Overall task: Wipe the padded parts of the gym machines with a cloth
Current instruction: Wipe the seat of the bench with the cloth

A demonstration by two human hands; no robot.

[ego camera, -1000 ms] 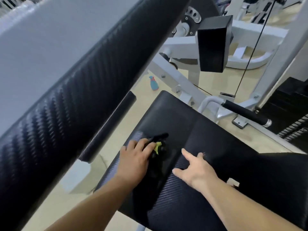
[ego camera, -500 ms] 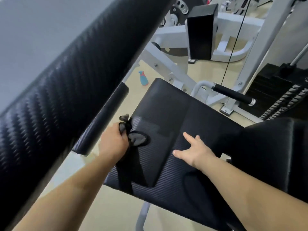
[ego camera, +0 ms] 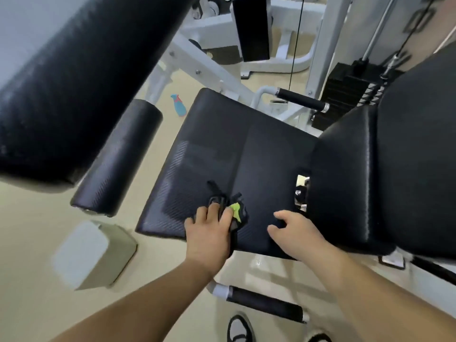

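Note:
A black padded seat [ego camera: 237,149] fills the middle of the view. My left hand [ego camera: 209,228] presses a dark cloth with a lime-green patch [ego camera: 234,211] onto the seat's near edge, fingers curled over it. My right hand [ego camera: 293,230] rests beside it on the seat, fingers loosely bent, holding nothing. The black backrest pad [ego camera: 394,156] rises at the right. Two black roller pads hang at the left, a large one [ego camera: 81,70] and a smaller one [ego camera: 118,159].
White machine frame [ego camera: 212,70] and a black-grip handle [ego camera: 301,99] stand behind the seat, with a weight stack [ego camera: 350,90] at the right. A blue spray bottle [ego camera: 179,108] lies on the beige floor. Another handle [ego camera: 264,302] and my shoe [ego camera: 239,327] are below.
My left hand has brought the cloth from the seat's left edge back to its near middle. The view has shifted down and the right hand's fingers have curled a little.

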